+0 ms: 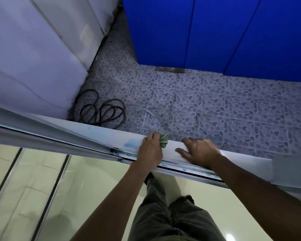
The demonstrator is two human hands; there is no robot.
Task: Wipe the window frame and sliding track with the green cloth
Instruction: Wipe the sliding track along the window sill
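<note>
Nearest the camera are the person's legs in grey trousers point(170, 214), standing on a pale glossy floor point(42, 188). 2 bare forearms reach forward over the sliding track point(181, 169), a narrow metal channel running from left to lower right. Beyond it lies the flat white window frame point(118, 138), marked with pale blue patches. The left hand point(150, 150) rests on the frame with its fingers curled around the green cloth point(164, 141), which is bunched at the frame's far edge, just right of the knuckles. The right hand point(199, 150) lies flat on the frame just beside the cloth, fingers spread and relaxed, holding nothing. Past the frame, a coiled black cable point(102, 110) sits on pebble-patterned tiles point(233, 105). Farther off stand a white wall point(33, 58) on the left and blue panels point(215, 28).
</note>
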